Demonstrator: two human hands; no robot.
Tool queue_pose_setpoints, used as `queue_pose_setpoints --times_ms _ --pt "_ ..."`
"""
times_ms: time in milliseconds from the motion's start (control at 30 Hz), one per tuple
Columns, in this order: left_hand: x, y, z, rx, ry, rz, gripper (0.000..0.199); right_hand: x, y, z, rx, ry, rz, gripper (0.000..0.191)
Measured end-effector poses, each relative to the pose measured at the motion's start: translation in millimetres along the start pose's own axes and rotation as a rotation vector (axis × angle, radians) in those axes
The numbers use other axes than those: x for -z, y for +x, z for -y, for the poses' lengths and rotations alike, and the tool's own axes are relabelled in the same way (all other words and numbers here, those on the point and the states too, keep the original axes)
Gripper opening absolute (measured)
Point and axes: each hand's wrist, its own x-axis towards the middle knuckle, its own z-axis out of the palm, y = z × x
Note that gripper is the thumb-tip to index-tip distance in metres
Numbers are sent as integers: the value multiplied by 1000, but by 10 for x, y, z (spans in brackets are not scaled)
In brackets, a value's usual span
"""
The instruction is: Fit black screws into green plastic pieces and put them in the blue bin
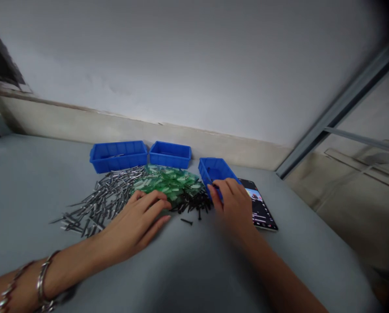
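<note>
So the left hand (147, 215) is down at the near edge of a heap of green translucent pieces (168, 179), fingers loosely bent. The tips are tucked against the pile, so I can't tell if they're pinching anything. The right hand (235, 204) is over the near end of the right blue bin (205, 176), thumb and index close together. There's a dark bit around the fingertips, but whether they're grasping it or it's just lying in the bin, I can't tell.

Black screws (197, 201) sit bunched between the hands, right up against the green stuff, and one loose screw (187, 221) lies a bit nearer on the worktop (28, 182). Silver nails (111, 193) sprawl out to the left, partly covered by the left hand.

Far side: the left blue bin (119, 164) has a few thin shiny bits in it, mostly hidden by the wall. The middle blue bin (170, 161) is too dark inside to read. Over on the right there's a lit phone (264, 213), partly blocked by the right hand, screen text too small to make out. Both forearms get cut off at the bottom.
</note>
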Motion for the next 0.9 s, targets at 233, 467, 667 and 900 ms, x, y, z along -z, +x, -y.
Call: queue_pose_setpoints --times_ms 233,467,667,900 --pt "-12 5 -47 15 -19 -50 16 -90 -2 -119 -235 -251 181 29" --pt "-13 4 -50 11 -14 -44 15 -113 13 -103 -320 -290 228 27" --pt "0 3 -23 -3 13 -14 16 28 11 168 -92 52 430 22" --pt "-5 3 -19 4 12 7 17 172 -44 463 41 298 680 15"
